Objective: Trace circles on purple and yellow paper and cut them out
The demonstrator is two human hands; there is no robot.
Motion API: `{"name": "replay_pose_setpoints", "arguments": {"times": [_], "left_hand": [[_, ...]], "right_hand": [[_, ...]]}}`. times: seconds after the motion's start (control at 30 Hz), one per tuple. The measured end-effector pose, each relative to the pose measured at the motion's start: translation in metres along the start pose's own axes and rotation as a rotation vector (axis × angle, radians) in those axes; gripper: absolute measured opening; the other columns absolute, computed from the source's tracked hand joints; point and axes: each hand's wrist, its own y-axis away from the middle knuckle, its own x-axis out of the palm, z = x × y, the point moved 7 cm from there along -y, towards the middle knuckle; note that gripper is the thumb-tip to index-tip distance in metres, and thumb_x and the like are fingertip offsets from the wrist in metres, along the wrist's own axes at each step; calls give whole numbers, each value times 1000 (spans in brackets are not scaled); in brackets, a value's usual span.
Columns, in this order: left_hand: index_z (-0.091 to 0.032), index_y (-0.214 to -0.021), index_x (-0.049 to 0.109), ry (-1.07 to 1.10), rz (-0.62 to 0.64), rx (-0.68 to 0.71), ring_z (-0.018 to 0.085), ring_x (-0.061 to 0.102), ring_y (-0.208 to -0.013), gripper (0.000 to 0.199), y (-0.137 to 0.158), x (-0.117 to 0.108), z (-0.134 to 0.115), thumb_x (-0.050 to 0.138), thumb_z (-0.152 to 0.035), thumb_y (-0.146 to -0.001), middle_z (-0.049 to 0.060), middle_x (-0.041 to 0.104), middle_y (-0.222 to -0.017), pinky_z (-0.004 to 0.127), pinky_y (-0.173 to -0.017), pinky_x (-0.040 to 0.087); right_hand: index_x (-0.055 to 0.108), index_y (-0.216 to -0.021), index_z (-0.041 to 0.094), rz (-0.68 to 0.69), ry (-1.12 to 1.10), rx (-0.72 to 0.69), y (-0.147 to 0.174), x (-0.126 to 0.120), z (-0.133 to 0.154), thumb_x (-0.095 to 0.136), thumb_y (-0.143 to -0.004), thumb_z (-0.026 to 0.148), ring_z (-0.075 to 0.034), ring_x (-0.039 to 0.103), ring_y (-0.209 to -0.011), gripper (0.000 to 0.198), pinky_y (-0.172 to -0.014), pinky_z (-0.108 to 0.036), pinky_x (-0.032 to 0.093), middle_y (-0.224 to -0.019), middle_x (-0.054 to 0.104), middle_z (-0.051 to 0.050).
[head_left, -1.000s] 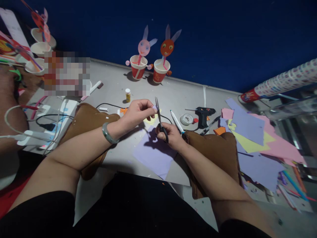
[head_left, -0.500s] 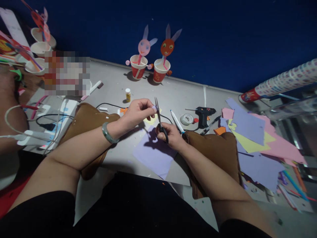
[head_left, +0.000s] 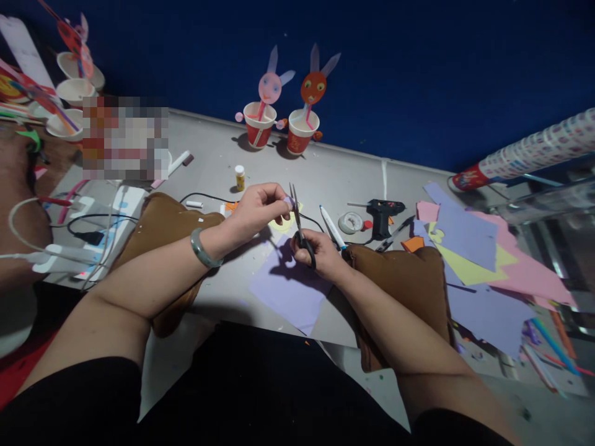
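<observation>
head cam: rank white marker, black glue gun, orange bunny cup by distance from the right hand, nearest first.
From the right hand, which grips the scissors:
1. White marker: just above the hand, slightly to its right, on the table.
2. Black glue gun: farther right, past the tape roll.
3. Orange bunny cup: far back by the blue wall.

No writing can be read from here. The long roll [head_left: 534, 152] at the right carries a repeated printed pattern, too small to make out. The two red paper cups [head_left: 279, 131] show pale markings, but nothing legible.
</observation>
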Motion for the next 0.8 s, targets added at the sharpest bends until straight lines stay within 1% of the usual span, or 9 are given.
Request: {"name": "replay_pose_setpoints", "arguments": {"times": [0.1, 0.23, 0.37, 0.57, 0.8], "left_hand": [[-18, -66, 58, 2, 13, 4, 8, 57, -58, 12, 0, 1, 0, 68, -18, -72, -2, 62, -61, 22, -57, 47], [-17, -66, 59, 1, 30, 3, 9, 59, -59, 12, 0, 2, 1, 69, -17, -72, -1, 63, -65, 22, -57, 47], [-17, -65, 58, -4, 29, -7, 9, 59, -60, 13, 0, 2, 2, 68, -14, -74, -1, 62, -64, 21, -56, 47], [-17, -65, 59, -20, 36, -29, 8, 59, -59, 13, 0, 4, 2, 65, -11, -75, -1, 62, -61, 20, -56, 47], [-17, -65, 59, -25, 37, -45, 8, 58, -56, 14, 0, 4, 1, 63, -9, -76, -1, 63, -60, 20, -55, 47]], "right_hand": [[52, -64, 19, 5, 11, -5, 0, 0, 0, 81, -64, 77, -10, 41, -57, 64, -57, -27, 34, -59, 53, 3], [51, -63, 19, -1, -29, -4, 0, 0, 2, 84, -62, 72, -9, 40, -57, 62, -56, -27, 34, -59, 52, 4], [50, -63, 20, 6, -62, -1, 0, 2, 4, 87, -63, 67, -8, 38, -55, 60, -56, -27, 35, -58, 50, 5], [50, -62, 20, 2, -71, 5, 0, 1, 3, 87, -61, 69, -9, 41, -56, 61, -56, -26, 36, -58, 52, 4], [50, -61, 20, -5, -84, -5, -1, 1, 2, 87, -60, 69, -9, 41, -54, 62, -54, -25, 36, -56, 51, 4]]}}
